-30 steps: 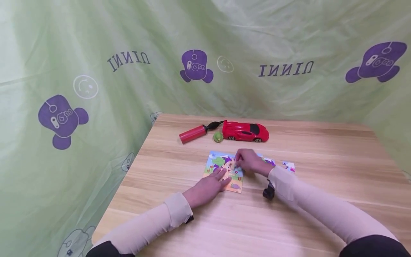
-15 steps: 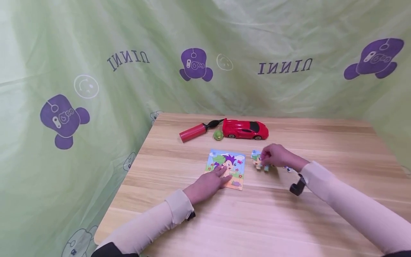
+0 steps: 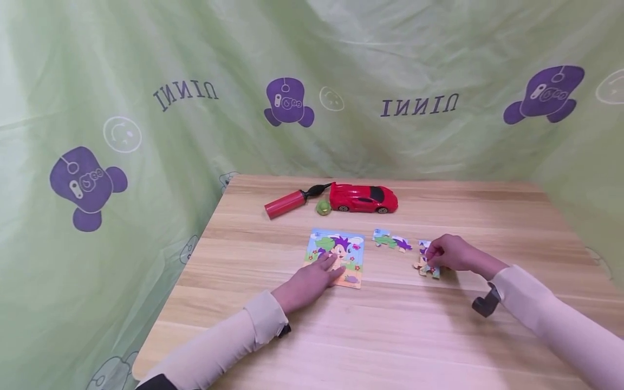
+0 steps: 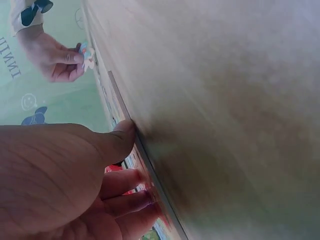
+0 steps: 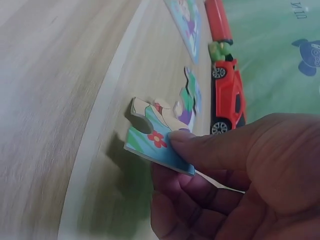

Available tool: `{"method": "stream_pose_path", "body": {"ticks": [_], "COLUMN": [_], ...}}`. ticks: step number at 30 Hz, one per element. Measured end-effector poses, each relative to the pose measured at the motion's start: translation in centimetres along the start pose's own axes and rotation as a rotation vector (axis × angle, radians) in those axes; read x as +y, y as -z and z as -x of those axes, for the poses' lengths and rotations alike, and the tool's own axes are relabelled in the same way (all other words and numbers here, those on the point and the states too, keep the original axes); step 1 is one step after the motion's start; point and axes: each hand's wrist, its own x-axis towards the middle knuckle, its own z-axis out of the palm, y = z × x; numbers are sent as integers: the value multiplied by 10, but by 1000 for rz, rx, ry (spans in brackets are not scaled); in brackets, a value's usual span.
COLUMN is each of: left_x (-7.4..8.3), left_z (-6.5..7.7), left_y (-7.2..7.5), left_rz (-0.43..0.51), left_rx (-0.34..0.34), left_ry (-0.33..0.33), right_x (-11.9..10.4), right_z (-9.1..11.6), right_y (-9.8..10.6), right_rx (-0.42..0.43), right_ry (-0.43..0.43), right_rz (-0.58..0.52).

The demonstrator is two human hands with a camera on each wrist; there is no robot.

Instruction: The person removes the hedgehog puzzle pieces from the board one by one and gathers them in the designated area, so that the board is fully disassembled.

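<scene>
My left hand [image 3: 304, 284] rests on the lower left part of a square picture board [image 3: 355, 271] showing a purple-haired cartoon figure. In the left wrist view its thumb touches the board's edge, with the other fingers on the printed face. Farther right, my right hand [image 3: 454, 253] pinches a jigsaw puzzle piece [image 5: 157, 137] with a red flower between thumb and fingers, tilted just above the table. Behind this piece lies another jigsaw piece [image 3: 424, 244], partly covered. Two joined puzzle pieces [image 3: 392, 241], with a green leaf and purple hair, lie between the board and my right hand.
At the back of the wooden table [image 3: 273, 254] stand a red toy car [image 3: 363, 199], a small green toy [image 3: 323, 207] and a red hand pump [image 3: 286, 203] with a black nozzle. A green printed curtain [image 3: 219, 135] hangs behind and along the sides.
My right hand has moved right from the board, past the joined pieces, to the separate piece, carrying the flower piece. The left hand has stayed on the board. The head view has shifted slightly.
</scene>
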Motion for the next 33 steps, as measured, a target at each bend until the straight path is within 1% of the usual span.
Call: {"method": "stream_pose_path", "body": {"ticks": [5, 12, 15, 18, 22, 26, 28, 30, 33], "left_x": [0, 0, 0, -1, -3, -3, -3, -2, 0], "left_z": [1, 1, 0, 0, 2, 4, 3, 2, -1], "left_y": [1, 1, 1, 1, 0, -2, -2, -2, -3], "left_rz": [-13, -18, -14, -10, -17, 5, 6, -15, -112], "left_rx": [9, 9, 12, 12, 10, 5, 5, 9, 23], "left_ry": [-7, -12, -17, -21, -14, -5, -1, -2, -26], "right_x": [3, 0, -3, -11, -35, -68, -85, -100, -117], "right_z": [3, 1, 0, -6, -23, -48, -62, -76, -92], "right_y": [6, 15, 18, 16, 3, -20, -33, -47, -68], "right_rx": [25, 92, 119, 149, 160, 126, 109, 98, 95], "right_ry": [11, -15, -6, 34, 126, 211, 263, 316, 361], "right_rz": [60, 151, 167, 170, 144, 117, 128, 149, 192]}}
